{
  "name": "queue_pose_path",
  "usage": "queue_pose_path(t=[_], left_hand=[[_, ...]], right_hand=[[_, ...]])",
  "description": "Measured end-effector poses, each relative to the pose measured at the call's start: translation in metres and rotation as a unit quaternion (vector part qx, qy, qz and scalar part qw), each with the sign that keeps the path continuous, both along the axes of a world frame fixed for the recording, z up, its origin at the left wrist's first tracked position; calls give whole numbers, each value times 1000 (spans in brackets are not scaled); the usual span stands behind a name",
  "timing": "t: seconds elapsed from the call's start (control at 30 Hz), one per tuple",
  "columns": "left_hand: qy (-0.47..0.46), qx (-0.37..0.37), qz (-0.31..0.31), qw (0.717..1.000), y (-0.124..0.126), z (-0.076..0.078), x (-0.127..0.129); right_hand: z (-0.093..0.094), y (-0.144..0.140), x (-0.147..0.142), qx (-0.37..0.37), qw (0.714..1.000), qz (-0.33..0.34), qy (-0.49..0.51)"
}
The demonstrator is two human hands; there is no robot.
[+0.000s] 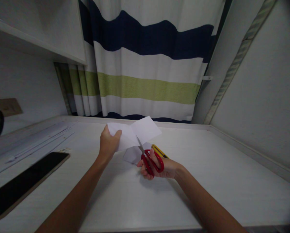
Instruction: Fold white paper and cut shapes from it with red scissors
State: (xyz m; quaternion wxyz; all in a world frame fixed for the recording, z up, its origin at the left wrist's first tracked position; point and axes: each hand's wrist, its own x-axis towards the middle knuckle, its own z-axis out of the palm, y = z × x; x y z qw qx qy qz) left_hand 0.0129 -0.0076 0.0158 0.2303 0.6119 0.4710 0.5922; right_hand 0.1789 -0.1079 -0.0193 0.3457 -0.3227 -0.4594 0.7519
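Observation:
My left hand (109,143) pinches the left edge of a white sheet of paper (145,129) and holds it up over the white desk (208,181). My right hand (163,168) grips red-handled scissors (151,160), fingers through the loops. Their blades point up and left into the sheet, and a flap of the paper hangs below them. A yellow and black object (159,150) shows just behind my right hand; I cannot tell whether the hand holds it.
A dark phone (23,184) lies face up at the desk's left front. White paper strips (38,142) lie further back on the left. A striped curtain (147,74) hangs behind the desk, a wall (268,97) closes the right side, a shelf (38,35) overhangs the left.

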Motion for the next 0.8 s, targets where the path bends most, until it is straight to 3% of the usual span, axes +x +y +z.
queue_pose_path(t=[0.8], left_hand=[[5, 6, 9, 1000, 2, -1, 0]], right_hand=[[-5, 3, -1, 6, 1000, -29, 1]])
